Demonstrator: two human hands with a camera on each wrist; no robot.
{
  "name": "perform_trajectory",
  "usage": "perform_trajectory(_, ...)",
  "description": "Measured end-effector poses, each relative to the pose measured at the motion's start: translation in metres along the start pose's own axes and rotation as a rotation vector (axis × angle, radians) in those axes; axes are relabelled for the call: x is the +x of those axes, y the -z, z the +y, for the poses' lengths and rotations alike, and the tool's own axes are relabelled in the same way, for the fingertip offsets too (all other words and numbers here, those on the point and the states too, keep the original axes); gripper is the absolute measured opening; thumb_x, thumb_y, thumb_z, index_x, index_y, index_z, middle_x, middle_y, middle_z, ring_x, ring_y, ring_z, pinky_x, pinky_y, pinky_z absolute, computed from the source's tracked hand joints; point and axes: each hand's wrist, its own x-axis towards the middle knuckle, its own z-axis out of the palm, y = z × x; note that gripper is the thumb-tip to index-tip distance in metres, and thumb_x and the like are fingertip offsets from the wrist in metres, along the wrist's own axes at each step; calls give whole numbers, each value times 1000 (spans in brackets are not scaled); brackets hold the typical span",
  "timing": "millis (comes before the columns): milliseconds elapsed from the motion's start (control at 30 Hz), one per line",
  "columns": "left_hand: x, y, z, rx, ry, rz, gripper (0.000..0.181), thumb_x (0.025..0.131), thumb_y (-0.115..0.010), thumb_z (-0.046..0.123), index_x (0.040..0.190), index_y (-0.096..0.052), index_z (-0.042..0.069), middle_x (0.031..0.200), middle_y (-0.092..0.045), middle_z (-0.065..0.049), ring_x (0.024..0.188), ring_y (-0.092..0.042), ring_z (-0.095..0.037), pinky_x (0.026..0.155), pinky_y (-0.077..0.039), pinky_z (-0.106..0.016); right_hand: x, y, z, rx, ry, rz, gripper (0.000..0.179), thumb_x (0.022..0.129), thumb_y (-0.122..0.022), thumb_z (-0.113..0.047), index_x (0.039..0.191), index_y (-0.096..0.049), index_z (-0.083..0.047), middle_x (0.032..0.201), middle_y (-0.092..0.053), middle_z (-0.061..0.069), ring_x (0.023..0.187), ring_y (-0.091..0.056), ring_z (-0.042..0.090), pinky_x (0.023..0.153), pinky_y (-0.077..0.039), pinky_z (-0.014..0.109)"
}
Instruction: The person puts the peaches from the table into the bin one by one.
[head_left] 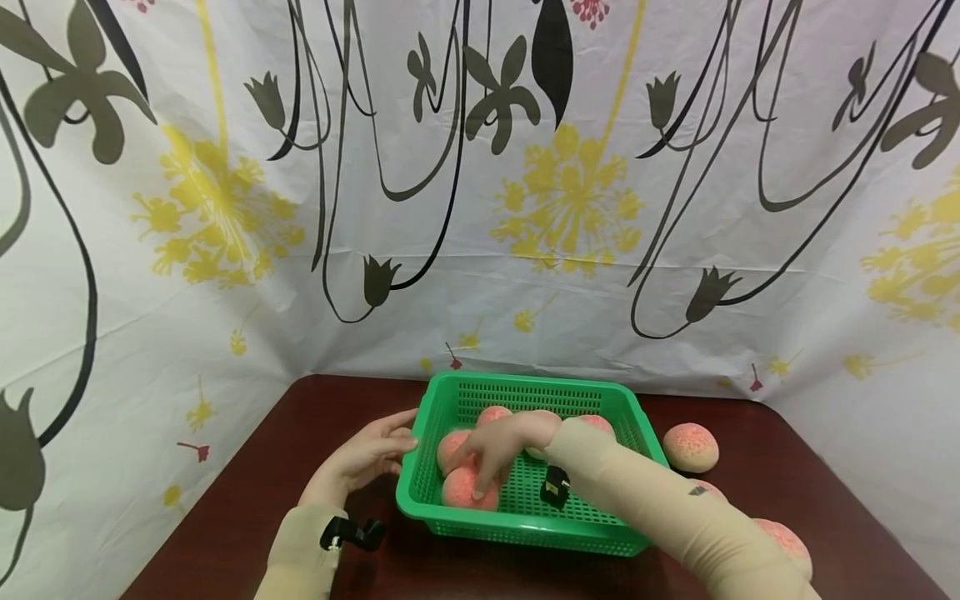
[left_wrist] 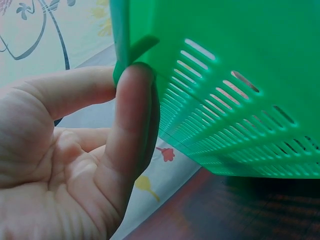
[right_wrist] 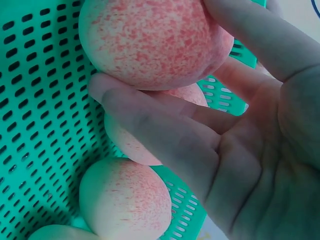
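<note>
The peach (head_left: pixel 459 492) I follow first sits in the near left corner of the green basket (head_left: pixel 525 522), under my operator's right hand (head_left: pixel 498 446). From the head camera I see mostly the back of that hand, with fingertips over the fruit. The right wrist camera shows me the grasp itself: thumb on one side, fingers curled below, and the peach's speckled pink skin between them. Whether it is lifted off the basket floor, I cannot tell.

The head view gives me four more peaches (head_left: pixel 453 450) inside, one just behind the held one and the others toward the far side; the right wrist view catches some of them lower in its picture, against the perforated plastic.

The left hand (head_left: pixel 371 454) grips the basket's left rim. From above I see only that it meets the edge; the left wrist camera shows me a digit tucked against the outer wall below the lip, beside rows of slots.

Only from the head do I get three loose peaches (head_left: pixel 691 447) right of the basket on the dark red table (head_left: pixel 352 404), one partly hidden by the right sleeve (head_left: pixel 645 492), and the flowered cloth (head_left: pixel 465 217) behind.
</note>
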Motion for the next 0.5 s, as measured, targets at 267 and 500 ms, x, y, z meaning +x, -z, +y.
perform_trajectory(267, 0, 1, -2, 3, 5, 5, 64, 100, -52, 6, 155, -19, 6, 123, -58, -26, 81, -68, -13, 65, -56, -26, 3, -5, 2, 37, 27, 27, 56, 93, -67, -16, 145, -47, -15, 141, -48, -3, 88, -62, 4, 74, -54, 25)
perform_trajectory(500, 2, 2, -3, 3, -10, -7, 63, 100, -51, 6, 155, -19, 5, 124, -57, -27, 82, -68, -14, 66, -56, -26, 4, -8, 2, -10, 36, 51, 56, 93, -67, -17, 145, -47, -15, 144, -46, -1, 87, -61, 3, 72, -54, 24)
